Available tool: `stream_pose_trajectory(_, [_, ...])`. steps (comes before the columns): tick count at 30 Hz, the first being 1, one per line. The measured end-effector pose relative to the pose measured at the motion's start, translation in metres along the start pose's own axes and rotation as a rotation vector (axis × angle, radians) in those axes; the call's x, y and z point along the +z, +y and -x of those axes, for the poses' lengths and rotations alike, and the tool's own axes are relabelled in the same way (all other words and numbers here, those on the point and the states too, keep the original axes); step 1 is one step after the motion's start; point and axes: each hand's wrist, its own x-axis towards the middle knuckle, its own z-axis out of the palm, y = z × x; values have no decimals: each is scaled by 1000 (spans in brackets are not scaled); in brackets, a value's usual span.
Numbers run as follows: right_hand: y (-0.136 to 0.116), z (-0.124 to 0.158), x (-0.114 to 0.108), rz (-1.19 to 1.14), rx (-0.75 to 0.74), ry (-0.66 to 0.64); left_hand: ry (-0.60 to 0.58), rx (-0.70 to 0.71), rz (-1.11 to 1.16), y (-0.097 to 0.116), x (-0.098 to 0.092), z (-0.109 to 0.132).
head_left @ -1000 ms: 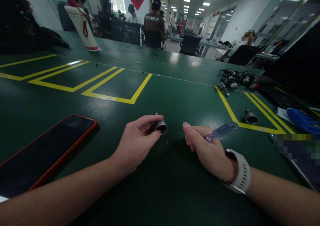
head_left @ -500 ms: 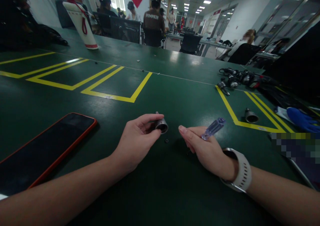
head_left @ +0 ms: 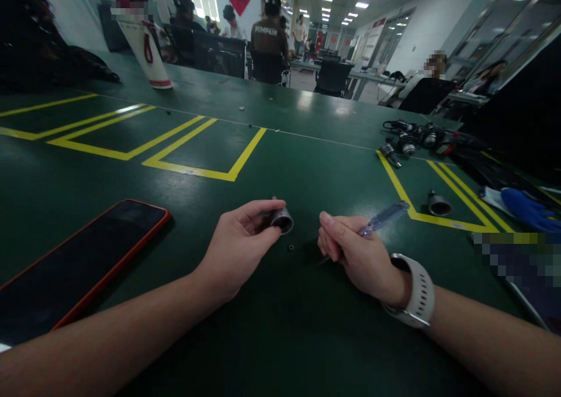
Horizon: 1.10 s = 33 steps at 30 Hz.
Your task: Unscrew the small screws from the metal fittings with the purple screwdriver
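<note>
My left hand (head_left: 239, 239) pinches a small grey metal cup-shaped part (head_left: 283, 220) between thumb and fingers, its round opening turned toward me. Just below it on the green table lies a tiny dark ring or nut (head_left: 291, 247). To the right, my right hand (head_left: 357, 254) is closed around a screwdriver (head_left: 385, 217) with a clear purplish handle. The handle sticks out behind the thumb, up and to the right; the thin shaft shows below the fingers, pointing down left, clear of the metal part.
A phone in an orange case (head_left: 87, 262) lies left. Another metal cup-shaped part (head_left: 439, 204) sits inside yellow tape (head_left: 456, 224) on the right, near dark tools (head_left: 409, 142) and a blue glove (head_left: 528, 207). A white holder (head_left: 149, 55) stands far left. People sit beyond the table.
My right hand has turned the screwdriver; its handle now leans lower and farther right, and the shaft shows more below the fingers. My left hand stays almost still with the metal part.
</note>
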Motion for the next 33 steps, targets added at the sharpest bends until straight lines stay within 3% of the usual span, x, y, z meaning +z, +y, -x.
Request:
stream_pose_trajectory(3, [-1,2,-3,-27,-131,-23,-15,17,3,-1,-1,0])
stream_pose_trajectory(8, [-20,4,-2,257,-316,-107,-16,29,-1,-2,-2,0])
stream_pose_trajectory(14, [-23,1,4,437,-357,-99,-14,31,-43,0,-1,0])
stream_pose_trajectory(26, [-11,3,9,501,-468,-212,-36,84,-117,-1,-1,2])
stream_pose_trajectory(33, [-16,6,10,575,-508,-190,-12,105,-145,-1,-1,2])
